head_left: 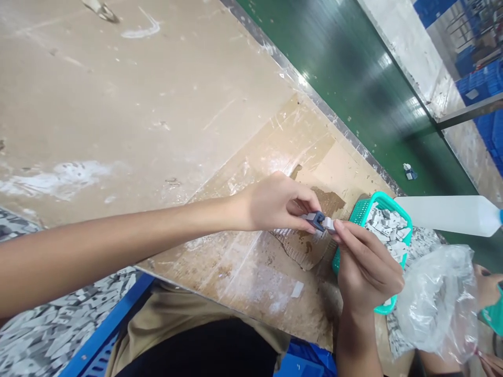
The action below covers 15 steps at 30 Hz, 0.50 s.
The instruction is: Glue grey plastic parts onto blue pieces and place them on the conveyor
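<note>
Between the fingertips of my left hand (281,201) is a small dark grey plastic piece (317,219) with a notch facing right. My right hand (367,267) pinches a small light grey plastic piece (328,224), its end at the notch of the dark piece. Whether the two pieces are joined I cannot tell. Beneath them a torn scrap of cardboard (302,250) lies on the worn tabletop (220,262). Close behind my right hand stands a teal basket (379,196) holding many white and grey pieces (387,228).
A green conveyor belt (353,94) runs along the far side, with a small assembled piece (409,172) on it. A white bottle (448,214) and a clear plastic bag (436,298) are at right, near another person's hand (487,287). Grey pieces fill a blue crate (106,324) at lower left.
</note>
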Each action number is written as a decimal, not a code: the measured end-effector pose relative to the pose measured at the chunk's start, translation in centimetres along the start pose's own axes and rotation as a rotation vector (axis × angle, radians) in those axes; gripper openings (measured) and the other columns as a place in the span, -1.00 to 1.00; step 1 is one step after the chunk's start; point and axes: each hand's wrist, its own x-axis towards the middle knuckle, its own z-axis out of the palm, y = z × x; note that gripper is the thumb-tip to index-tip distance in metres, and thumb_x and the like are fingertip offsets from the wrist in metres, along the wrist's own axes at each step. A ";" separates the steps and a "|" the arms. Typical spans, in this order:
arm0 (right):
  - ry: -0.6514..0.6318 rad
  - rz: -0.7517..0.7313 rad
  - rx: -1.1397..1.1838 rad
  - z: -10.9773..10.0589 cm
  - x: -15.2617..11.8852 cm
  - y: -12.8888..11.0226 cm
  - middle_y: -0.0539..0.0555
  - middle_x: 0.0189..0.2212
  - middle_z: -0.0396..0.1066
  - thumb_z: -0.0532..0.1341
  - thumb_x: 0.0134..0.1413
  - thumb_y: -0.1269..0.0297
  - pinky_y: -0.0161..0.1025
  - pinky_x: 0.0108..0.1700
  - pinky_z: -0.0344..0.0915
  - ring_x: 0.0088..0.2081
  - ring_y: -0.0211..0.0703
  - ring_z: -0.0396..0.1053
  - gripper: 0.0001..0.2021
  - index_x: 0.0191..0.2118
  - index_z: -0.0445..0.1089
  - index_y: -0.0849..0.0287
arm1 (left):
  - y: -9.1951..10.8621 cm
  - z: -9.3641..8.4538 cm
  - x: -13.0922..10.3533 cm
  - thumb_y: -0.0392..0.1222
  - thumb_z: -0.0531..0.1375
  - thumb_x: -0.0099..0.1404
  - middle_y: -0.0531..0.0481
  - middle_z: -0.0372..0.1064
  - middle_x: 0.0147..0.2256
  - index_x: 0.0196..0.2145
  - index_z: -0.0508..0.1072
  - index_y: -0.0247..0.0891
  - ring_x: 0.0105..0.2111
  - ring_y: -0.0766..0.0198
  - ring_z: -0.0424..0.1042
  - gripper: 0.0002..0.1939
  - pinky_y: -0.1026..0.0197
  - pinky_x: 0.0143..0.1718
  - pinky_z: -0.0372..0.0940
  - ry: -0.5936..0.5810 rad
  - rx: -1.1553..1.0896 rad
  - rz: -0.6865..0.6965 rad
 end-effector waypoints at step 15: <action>-0.200 0.095 0.140 -0.4 0.4 0.4 0.01 -0.23 0.52 0.19 0.18 0.62 -0.35 -0.29 0.50 -0.30 -0.31 0.50 -0.54 0.02 0.51 -0.12 | 0.5 0.5 -0.2 -0.28 0.37 0.12 -0.11 0.59 -0.32 -0.29 0.61 -0.35 -0.31 0.18 0.59 -0.83 0.26 -0.23 0.50 -0.059 -0.289 -0.155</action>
